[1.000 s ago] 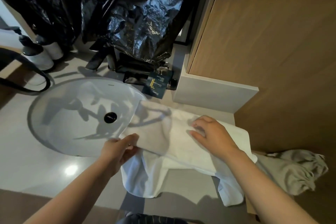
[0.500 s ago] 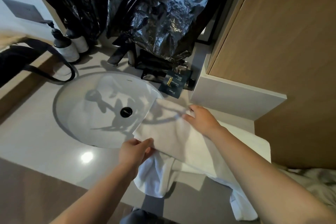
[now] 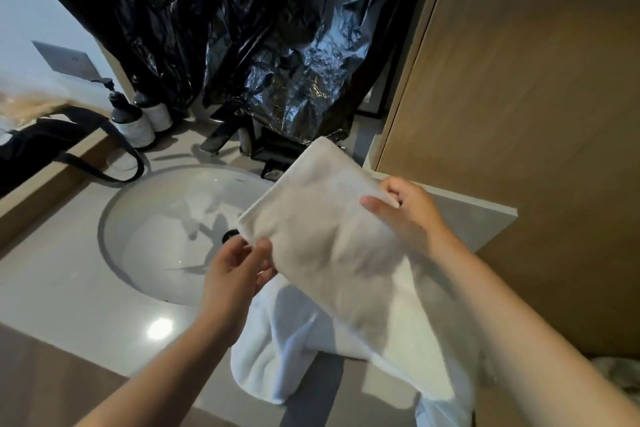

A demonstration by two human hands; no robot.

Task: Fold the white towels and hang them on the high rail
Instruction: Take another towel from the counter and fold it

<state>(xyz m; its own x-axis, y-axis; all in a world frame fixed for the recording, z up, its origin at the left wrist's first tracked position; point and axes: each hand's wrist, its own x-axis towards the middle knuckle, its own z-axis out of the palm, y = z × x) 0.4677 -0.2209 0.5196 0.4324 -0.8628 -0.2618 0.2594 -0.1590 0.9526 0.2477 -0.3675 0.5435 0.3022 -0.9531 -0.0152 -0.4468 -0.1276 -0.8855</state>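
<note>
A folded white towel (image 3: 322, 232) is lifted off the counter, tilted up toward the faucet. My left hand (image 3: 235, 274) pinches its near left corner. My right hand (image 3: 408, 211) grips its right edge, thumb on top. More white towel (image 3: 287, 357) lies crumpled beneath and hangs over the counter's front edge. No rail is in view.
A round white sink (image 3: 173, 232) sits in the grey counter (image 3: 52, 288), with a dark faucet (image 3: 221, 135) behind it. Black plastic sheeting (image 3: 242, 28) covers the wall above. Two pump bottles (image 3: 135, 121) and a black bag strap (image 3: 86, 166) are at left. A wooden panel (image 3: 519, 114) stands at right.
The folded towel lay flat on the counter under my hands; now both hands have lifted it up and toward the back. The view has tilted upward.
</note>
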